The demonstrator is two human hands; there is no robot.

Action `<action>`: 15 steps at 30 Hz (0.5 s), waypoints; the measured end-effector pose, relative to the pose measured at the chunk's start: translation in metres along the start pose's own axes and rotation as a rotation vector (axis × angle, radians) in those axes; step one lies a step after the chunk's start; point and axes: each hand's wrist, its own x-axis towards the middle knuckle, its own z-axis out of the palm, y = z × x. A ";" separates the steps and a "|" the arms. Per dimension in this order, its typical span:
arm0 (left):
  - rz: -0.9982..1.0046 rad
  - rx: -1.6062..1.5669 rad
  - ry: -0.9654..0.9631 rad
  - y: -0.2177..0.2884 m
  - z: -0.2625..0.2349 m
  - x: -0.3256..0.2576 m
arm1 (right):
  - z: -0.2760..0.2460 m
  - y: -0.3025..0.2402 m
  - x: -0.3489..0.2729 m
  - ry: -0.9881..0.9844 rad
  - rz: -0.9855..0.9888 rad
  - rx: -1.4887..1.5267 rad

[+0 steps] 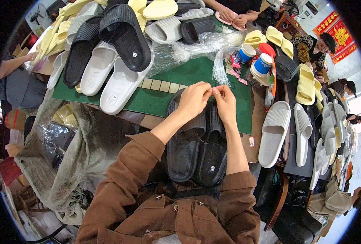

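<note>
A pair of black ribbed slippers (196, 150) lies side by side at the table's near edge, toes toward the green mat (156, 101). My left hand (193, 99) and my right hand (225, 101) meet just above the slippers' far ends, fingertips pinched together on something small that I cannot make out. A thin thread seems to run across the slippers below the hands. Both my forearms come up in brown sleeves.
Black, white and pale yellow slippers (107, 53) are piled at the back left. White slippers (275, 132) and yellow ones (305, 87) lie on the right. Clear plastic bags (201, 44), two blue-and-white cups (263, 64) and other people's hands (233, 17) are at the back.
</note>
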 end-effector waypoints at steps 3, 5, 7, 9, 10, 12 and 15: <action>0.065 0.023 -0.051 0.003 0.002 -0.004 | 0.000 0.009 0.008 0.010 0.219 0.351; 0.029 -0.003 -0.045 0.002 0.002 -0.004 | -0.006 0.007 0.009 -0.048 0.273 0.436; 0.008 -0.047 -0.012 -0.002 0.001 -0.004 | -0.005 0.006 0.009 -0.104 0.301 0.539; -0.013 -0.066 -0.010 -0.001 0.003 -0.002 | -0.005 0.007 0.008 -0.089 0.282 0.534; -0.034 -0.085 -0.006 0.000 0.003 -0.001 | -0.006 0.007 0.008 -0.077 0.263 0.527; -0.051 -0.080 -0.014 -0.003 0.003 -0.002 | -0.006 0.003 0.007 -0.092 0.268 0.557; -0.078 -0.075 -0.027 -0.005 0.005 -0.002 | -0.010 0.002 0.007 -0.119 0.265 0.598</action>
